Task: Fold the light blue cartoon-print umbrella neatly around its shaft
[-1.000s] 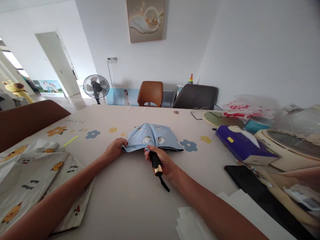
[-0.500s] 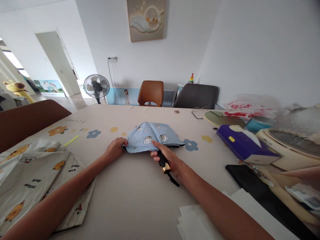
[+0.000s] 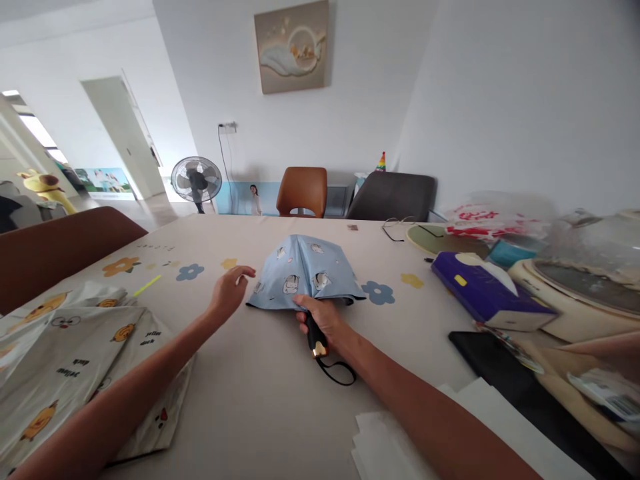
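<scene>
A light blue folding umbrella (image 3: 305, 270) with small cartoon prints lies half collapsed on the beige flowered tablecloth (image 3: 260, 373). My right hand (image 3: 325, 320) is wrapped round its black handle with a gold ring, and the black wrist strap loops out behind. My left hand (image 3: 229, 290) hovers just left of the canopy's edge with fingers loosely apart, holding nothing.
Folded duck-print cloth (image 3: 75, 360) lies at the left. A purple tissue box (image 3: 487, 290), a cooker lid, bags and a black tablet (image 3: 505, 373) crowd the right. White papers (image 3: 400, 440) sit near the front edge. Chairs (image 3: 303, 190) stand at the far side.
My left hand has let go of the canopy's edge and lifted slightly away. My right hand has raised the handle, and the canopy stands a little higher.
</scene>
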Demonstrator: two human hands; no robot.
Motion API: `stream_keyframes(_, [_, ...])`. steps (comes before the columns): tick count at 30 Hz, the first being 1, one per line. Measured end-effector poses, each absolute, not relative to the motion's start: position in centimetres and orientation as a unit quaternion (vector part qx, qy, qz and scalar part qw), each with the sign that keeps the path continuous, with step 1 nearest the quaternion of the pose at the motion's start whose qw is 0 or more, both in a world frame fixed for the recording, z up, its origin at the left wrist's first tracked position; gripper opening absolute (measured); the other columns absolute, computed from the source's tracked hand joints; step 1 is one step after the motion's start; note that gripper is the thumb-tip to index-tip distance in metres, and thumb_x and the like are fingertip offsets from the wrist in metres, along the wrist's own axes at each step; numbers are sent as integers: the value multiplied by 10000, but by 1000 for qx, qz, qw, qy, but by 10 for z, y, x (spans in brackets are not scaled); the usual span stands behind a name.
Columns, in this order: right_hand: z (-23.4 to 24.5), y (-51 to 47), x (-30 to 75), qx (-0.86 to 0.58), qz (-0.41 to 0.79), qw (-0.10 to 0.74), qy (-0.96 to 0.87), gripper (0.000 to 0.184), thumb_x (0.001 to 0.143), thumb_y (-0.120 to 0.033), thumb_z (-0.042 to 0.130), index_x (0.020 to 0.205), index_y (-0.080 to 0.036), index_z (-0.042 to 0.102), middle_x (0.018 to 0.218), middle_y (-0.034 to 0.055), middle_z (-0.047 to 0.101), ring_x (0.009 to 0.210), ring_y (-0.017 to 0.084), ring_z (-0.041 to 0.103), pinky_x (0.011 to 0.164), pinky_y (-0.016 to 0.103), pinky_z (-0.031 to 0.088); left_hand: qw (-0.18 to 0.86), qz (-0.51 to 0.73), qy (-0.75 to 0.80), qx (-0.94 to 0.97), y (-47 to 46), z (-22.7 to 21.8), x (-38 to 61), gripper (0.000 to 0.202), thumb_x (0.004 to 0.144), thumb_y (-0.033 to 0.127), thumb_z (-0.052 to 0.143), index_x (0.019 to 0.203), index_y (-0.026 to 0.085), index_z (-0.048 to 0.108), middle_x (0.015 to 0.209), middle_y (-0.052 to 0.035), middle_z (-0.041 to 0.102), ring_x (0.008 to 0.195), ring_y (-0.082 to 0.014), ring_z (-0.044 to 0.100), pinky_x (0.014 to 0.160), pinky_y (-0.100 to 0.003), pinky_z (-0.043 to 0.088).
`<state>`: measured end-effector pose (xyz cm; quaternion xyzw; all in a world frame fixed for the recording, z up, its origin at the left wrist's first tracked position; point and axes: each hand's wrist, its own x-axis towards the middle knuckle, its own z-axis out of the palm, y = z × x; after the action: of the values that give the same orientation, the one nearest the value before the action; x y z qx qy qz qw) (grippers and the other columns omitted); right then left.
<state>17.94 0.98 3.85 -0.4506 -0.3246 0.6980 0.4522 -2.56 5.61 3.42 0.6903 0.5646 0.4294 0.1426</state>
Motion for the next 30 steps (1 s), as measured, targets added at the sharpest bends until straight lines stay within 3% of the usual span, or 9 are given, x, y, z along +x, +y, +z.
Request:
stream_keyframes(2, [37, 8, 176, -461, 692, 444, -332, 154, 675, -232, 617, 648, -167, 481, 413, -55, 436, 304, 70, 386, 272, 184, 303, 224, 441, 545, 677, 52, 41, 2, 241, 739, 161, 428, 898, 199, 605, 956, -37, 644, 934, -187, 571, 859, -341, 420])
stream_keyframes(4, [37, 6, 174, -474, 672, 444, -356, 148, 682, -246, 600, 619, -164, 495, 395, -46, 451, 283, 76, 391, 274, 195, 307, 303, 442, 521, 664, 49, 43, 33, 275, 754, 231, 481, 1008, 186, 576, 1101, -75, 592, 1014, -197, 543, 877, -326, 412])
stream_keyframes(8, [36, 5, 173, -505, 629, 440, -395, 218, 695, -260, 573, 521, -174, 473, 374, -34, 459, 280, 87, 416, 293, 209, 331, 342, 449, 544, 621, 49, 44, 80, 384, 737, 264, 542, 1105, 172, 482, 1276, -123, 452, 1193, -242, 401, 987, -374, 298])
stream_keyframes(11, [34, 7, 173, -509, 626, 423, -412, 268, 675, -220, 588, 454, -181, 441, 338, -31, 443, 268, 83, 407, 292, 207, 326, 351, 459, 577, 576, 54, 50, 92, 329, 762, 274, 523, 1073, 187, 460, 1204, -124, 503, 1171, -252, 419, 983, -392, 286])
stream_keyframes(16, [39, 0, 167, -493, 637, 393, -443, 236, 668, -158, 540, 450, -178, 452, 348, -26, 452, 271, 96, 422, 288, 217, 345, 367, 529, 561, 520, 67, 65, 78, 239, 762, 358, 533, 935, 195, 512, 969, -71, 603, 956, -219, 551, 825, -329, 424])
stream_keyframes(21, [52, -12, 165, -453, 702, 346, -426, 178, 676, -192, 538, 526, -175, 445, 389, -48, 440, 269, 73, 388, 290, 207, 338, 531, 545, 517, 393, 71, 79, 55, 308, 630, 365, 675, 813, 136, 582, 757, -78, 640, 708, -206, 606, 620, -304, 497])
stream_keyframes(26, [57, -12, 172, -376, 755, 315, -434, 140, 689, -238, 555, 627, -177, 446, 412, -68, 431, 291, 64, 381, 302, 190, 324, 679, 513, 416, 320, 68, 90, 45, 367, 640, 334, 648, 936, 120, 604, 792, -98, 670, 712, -237, 640, 708, -381, 531])
stream_keyframes(30, [51, -9, 173, -362, 761, 315, -437, 166, 696, -282, 589, 662, -163, 480, 439, -56, 462, 311, 60, 397, 304, 180, 333, 679, 524, 415, 303, 66, 92, 46, 356, 652, 313, 627, 952, 124, 597, 788, -91, 675, 718, -246, 646, 725, -398, 536])
